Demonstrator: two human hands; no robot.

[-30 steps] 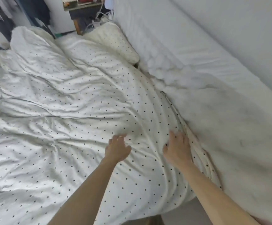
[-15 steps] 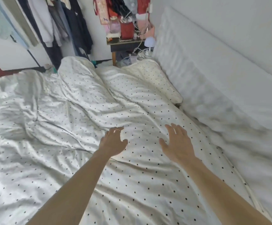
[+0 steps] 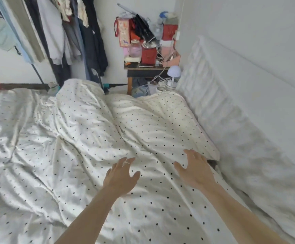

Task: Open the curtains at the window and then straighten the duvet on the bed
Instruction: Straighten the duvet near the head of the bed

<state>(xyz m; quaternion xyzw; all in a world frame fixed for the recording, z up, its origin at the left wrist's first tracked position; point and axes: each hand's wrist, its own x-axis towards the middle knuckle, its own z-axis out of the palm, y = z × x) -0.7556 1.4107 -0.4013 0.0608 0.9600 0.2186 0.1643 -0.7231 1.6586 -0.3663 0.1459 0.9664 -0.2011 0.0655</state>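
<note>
A white duvet with small black dots (image 3: 72, 147) covers the bed, wrinkled and bunched into long folds across its middle and left. My left hand (image 3: 121, 175), wearing a ring, hovers palm down just over the duvet with fingers spread. To its right, my right hand (image 3: 195, 170) is held the same way, fingers apart, close to the duvet's right edge. Neither hand holds any fabric. A dotted pillow (image 3: 169, 117) lies at the far right of the bed. No window or curtain is in view.
A white padded headboard (image 3: 240, 129) runs along the right, under a white wall. A cluttered bedside table (image 3: 146, 69) with red boxes, cables and a small white lamp (image 3: 174, 73) stands beyond the bed. Clothes hang on a rack (image 3: 64, 32) at the back left.
The view has tilted up from the bed's near edge to show the far wall and table. Both hands have moved forward over the duvet and spread their fingers.
</note>
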